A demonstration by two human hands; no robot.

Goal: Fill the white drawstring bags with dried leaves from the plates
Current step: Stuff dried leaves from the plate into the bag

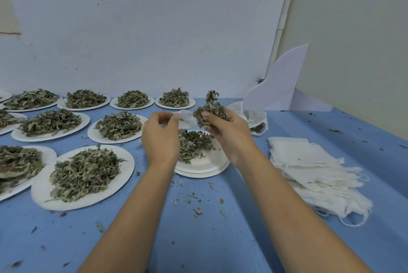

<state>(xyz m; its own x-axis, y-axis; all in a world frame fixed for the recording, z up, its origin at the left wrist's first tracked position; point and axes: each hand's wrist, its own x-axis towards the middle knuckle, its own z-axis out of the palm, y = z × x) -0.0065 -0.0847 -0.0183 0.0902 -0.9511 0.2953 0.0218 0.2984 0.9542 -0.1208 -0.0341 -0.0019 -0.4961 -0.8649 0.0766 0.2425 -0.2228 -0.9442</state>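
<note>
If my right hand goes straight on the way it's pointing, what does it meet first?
Probably the bag held by the left hand; the right hand, gripping leaves, points at it, though depth is unclear.

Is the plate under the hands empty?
No, part full: leaves cover the far side of the plate; its near side is bare.

A: Which colours are showing at left?
B: The flat blue tabletop [198, 239] is running plain, flecked with dark crumbs; the round white paper plates [127, 162] are bearing heaped grey-green dried leaves [86, 173].
A: And at right?
B: The stacked off-white gauze drawstring bags [309, 162] are appearing plain; the curved pale-lilac plastic panel [280, 87] is reading uniform.
</note>
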